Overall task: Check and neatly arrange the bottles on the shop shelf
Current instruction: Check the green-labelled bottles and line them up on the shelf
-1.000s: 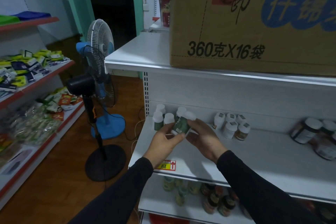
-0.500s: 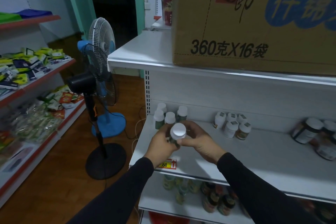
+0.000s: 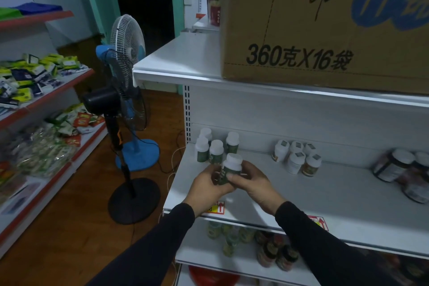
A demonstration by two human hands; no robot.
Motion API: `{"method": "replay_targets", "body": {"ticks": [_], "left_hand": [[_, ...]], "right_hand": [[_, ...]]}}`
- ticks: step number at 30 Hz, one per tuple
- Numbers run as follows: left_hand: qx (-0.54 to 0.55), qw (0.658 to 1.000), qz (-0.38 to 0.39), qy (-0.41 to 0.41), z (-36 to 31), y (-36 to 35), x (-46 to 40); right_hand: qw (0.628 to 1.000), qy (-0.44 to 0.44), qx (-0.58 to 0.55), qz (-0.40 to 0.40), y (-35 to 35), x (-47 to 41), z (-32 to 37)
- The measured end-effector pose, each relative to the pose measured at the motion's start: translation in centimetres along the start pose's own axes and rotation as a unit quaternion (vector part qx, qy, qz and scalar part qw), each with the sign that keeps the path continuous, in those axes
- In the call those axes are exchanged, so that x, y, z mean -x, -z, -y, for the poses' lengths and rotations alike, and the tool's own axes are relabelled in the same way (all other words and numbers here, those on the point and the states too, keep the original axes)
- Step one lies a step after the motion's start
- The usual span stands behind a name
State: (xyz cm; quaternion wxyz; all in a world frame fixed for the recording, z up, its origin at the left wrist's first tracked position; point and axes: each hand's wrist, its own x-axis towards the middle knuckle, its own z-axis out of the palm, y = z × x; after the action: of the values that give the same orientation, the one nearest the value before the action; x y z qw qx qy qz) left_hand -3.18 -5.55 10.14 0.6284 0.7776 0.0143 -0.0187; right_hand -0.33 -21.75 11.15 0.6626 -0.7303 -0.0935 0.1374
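A small green-labelled bottle with a white cap [image 3: 231, 167] is held upright just above the white middle shelf [image 3: 325, 197]. My left hand [image 3: 206, 184] grips its lower body from the left and my right hand [image 3: 251, 181] grips it from the right. Behind it stand several matching green bottles [image 3: 216, 150] at the shelf's back left. A cluster of white bottles with brown labels [image 3: 297, 158] stands further right. Large dark jars with white lids [image 3: 404, 169] sit at the far right.
A big cardboard box [image 3: 325, 25] rests on the top shelf. Two standing fans [image 3: 125, 90] are on the wooden floor to the left. Shelves with packets [image 3: 39, 104] line the left wall. More bottles and jars [image 3: 255, 246] fill the shelf below.
The bottle was tilted on its side a second ago; both hands have turned it upright, cap up, and brought it slightly lower and nearer to me.
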Motion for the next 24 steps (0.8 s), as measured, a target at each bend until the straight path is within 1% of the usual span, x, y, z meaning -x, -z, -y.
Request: {"method": "replay_targets", "body": {"ticks": [3,6,10,12,13,15,17,19,21,24], "left_hand": [[-0.059,0.998,-0.003,0.009,0.6,0.3,-0.2],[-0.082,0.996,-0.006,0.021,1.3,0.6,-0.5],[-0.096,0.995,-0.012,0.025,1.9,0.6,-0.7],[-0.142,0.990,-0.003,0.021,2.1,1.1,-0.6],[-0.181,0.983,0.002,0.021,2.7,1.5,-0.8],[-0.282,0.959,0.010,0.018,4.3,2.5,-1.1],[-0.375,0.927,0.010,0.011,5.6,3.5,-1.3],[-0.451,0.892,0.000,-0.019,6.8,4.3,-1.5],[-0.493,0.869,-0.010,-0.048,8.0,4.7,-2.2],[-0.507,0.860,-0.008,-0.058,9.0,4.4,-2.9]], "right_hand": [[0.999,-0.001,0.018,-0.032,0.0,-0.3,0.0],[0.997,0.004,0.057,-0.059,-0.1,-1.0,0.0],[0.994,0.001,0.067,-0.086,-0.7,-1.8,-0.7],[0.993,0.005,0.077,-0.092,-0.9,-2.2,-0.8],[0.992,0.006,0.084,-0.097,-1.0,-2.5,-0.7],[0.988,0.013,0.106,-0.116,-0.8,-3.4,-0.5],[0.981,0.028,0.127,-0.141,-0.5,-4.4,0.2],[0.975,0.051,0.144,-0.160,0.0,-5.6,0.8],[0.970,0.071,0.148,-0.181,0.5,-6.9,1.4],[0.959,0.087,0.158,-0.217,1.2,-9.3,2.0]]}}
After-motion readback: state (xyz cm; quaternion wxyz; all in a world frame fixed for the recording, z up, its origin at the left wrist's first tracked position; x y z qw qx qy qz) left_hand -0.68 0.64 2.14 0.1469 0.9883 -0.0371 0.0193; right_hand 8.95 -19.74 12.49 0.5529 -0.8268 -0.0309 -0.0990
